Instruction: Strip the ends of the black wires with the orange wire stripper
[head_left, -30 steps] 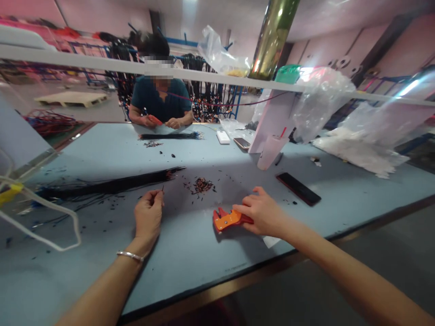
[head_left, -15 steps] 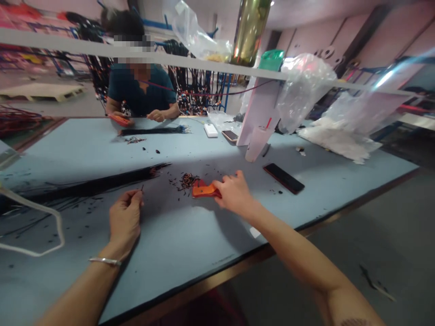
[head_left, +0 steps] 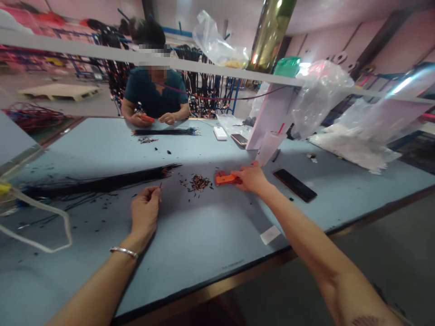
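Head view: your left hand has its grip closed, thumb and fingertips pinching a thin dark piece too small to make out fully. Take the pile of dark clippings as the clock's centre, and that hand sits at about 8 o'clock, a silver bracelet round its wrist. Your right hand has its grip wrapped on the handle end of an orange-and-red hand tool, which is at 3 o'clock, just beside the pile, its head pointing towards it; you cannot tell whether it touches the surface. Long black wires lie bundled at 9 o'clock, near your left hand. Farther out at 3 o'clock, past your right hand, lies a dark phone; a white slip is at 4 o'clock, and a cup with a red straw at 2. Across the surface, at 11 o'clock, a co-worker sits behind a second wire bundle.
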`<state>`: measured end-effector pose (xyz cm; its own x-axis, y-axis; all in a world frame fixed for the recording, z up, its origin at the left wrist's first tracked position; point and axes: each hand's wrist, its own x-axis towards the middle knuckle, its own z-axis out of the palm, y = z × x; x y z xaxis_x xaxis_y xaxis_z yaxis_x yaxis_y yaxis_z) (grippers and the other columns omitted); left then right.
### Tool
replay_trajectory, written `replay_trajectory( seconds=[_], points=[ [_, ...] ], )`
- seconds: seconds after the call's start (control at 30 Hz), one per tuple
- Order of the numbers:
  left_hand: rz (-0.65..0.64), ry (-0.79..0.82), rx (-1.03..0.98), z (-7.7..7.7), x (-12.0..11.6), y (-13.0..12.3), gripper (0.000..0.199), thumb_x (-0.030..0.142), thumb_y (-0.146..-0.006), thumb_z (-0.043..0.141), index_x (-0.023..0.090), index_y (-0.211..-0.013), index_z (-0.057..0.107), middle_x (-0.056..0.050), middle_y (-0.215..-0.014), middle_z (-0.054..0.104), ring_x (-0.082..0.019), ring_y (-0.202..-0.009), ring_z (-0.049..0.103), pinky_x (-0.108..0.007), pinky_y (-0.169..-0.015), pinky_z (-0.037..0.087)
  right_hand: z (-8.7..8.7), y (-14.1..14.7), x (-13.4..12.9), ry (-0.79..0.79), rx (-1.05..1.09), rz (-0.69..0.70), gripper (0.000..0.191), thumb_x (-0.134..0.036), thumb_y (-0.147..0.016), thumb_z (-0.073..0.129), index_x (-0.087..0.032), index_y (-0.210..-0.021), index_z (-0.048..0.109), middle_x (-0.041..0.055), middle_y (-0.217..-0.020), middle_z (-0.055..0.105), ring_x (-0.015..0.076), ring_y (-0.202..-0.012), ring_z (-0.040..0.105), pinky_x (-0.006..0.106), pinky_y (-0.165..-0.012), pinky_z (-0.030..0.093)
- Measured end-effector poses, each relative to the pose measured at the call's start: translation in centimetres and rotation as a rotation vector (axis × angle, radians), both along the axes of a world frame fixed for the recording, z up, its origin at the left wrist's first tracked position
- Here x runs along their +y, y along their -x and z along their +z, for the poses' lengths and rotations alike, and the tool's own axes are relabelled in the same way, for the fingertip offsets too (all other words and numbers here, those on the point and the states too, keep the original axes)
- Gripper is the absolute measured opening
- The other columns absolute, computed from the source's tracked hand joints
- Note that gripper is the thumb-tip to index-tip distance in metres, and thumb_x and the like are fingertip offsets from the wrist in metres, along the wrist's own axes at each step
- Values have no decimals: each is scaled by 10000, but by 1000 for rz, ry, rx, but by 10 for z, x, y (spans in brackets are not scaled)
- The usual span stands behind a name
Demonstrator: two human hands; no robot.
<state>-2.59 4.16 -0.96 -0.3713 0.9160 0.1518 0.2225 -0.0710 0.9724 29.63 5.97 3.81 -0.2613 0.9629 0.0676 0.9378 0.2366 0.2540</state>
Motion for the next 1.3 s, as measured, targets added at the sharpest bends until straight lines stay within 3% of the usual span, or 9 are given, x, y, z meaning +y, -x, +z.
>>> replay_trajectory(
  seconds=[0.13, 0.23, 0.4, 0.63, 0.73, 0.87, 1.0, 1.1, 1.3],
  points=[
    [-12, 6, -44, 3, -3, 2, 207, 381, -700, 620, 182, -752, 633, 43, -561, 492, -121, -524, 422, -241, -508, 309, 1, 29, -6, 0, 46, 23, 298, -389, -802, 645, -251, -1063, 687, 81, -869, 693, 218, -751, 603, 384, -824, 283],
    [1, 10, -58, 3, -3, 2, 225, 384, -688, 618, 174, -765, 631, 46, -551, 488, -123, -518, 415, -241, -499, 306, 6, 32, -32, 10, 84, 13, 324, -397, -805, 618, -251, -1088, 674, 68, -842, 689, 214, -746, 603, 357, -785, 280],
    [-11, -15, 31, -1, 0, -1, 208, 382, -715, 602, 178, -735, 637, 37, -550, 511, -136, -538, 447, -243, -521, 338, 9, 53, -78, 125, 132, 131, 345, -453, -805, 622, -247, -1076, 678, 81, -832, 678, 219, -758, 597, 367, -793, 248],
    [-97, -63, 50, -2, -2, 1, 297, 437, -748, 612, 166, -848, 683, 31, -576, 526, -145, -571, 489, -241, -562, 372, -1, 87, -64, 21, 189, 59, 259, -346, -834, 594, -165, -996, 685, 140, -889, 672, 259, -823, 596, 403, -820, 279],
    [-148, -47, 116, 2, -7, -1, 327, 456, -757, 605, 158, -854, 698, 28, -579, 543, -145, -573, 496, -240, -568, 381, -3, 81, -66, 100, 539, 62, 316, -343, -787, 640, -200, -1066, 676, 86, -891, 671, 238, -828, 587, 396, -833, 327],
    [-181, -56, 273, 8, -12, -5, 323, 460, -783, 554, 163, -793, 681, -2, -675, 633, -163, -648, 540, -248, -614, 403, -4, 80, -76, 539, 1454, 141, 333, -355, -741, 671, -175, -1021, 667, 40, -851, 660, 196, -776, 587, 326, -730, 433],
    [-220, -53, 381, 9, -16, -7, 318, 451, -808, 506, 170, -768, 650, 2, -659, 614, -163, -645, 533, -245, -609, 399, -12, 95, -69, 758, 2117, 227, 360, -316, -751, 659, -148, -1067, 623, 58, -870, 649, 203, -785, 624, 357, -737, 488],
    [-266, -32, 388, 8, -17, -7, 314, 446, -816, 498, 173, -819, 652, 1, -688, 625, -164, -655, 538, -246, -615, 407, -27, 103, -64, 919, 2276, 235, 385, -256, -719, 678, -145, -1082, 615, 38, -837, 648, 183, -738, 647, 349, -740, 507],
    [-329, 6, 255, 9, -18, -6, 302, 456, -810, 534, 176, -846, 641, -13, -752, 634, -174, -714, 546, -259, -666, 426, -46, 103, -76, 1225, 2110, 179, 395, -249, -707, 701, -90, -1060, 620, 87, -826, 680, 213, -716, 686, 353, -700, 526]
  ],
)
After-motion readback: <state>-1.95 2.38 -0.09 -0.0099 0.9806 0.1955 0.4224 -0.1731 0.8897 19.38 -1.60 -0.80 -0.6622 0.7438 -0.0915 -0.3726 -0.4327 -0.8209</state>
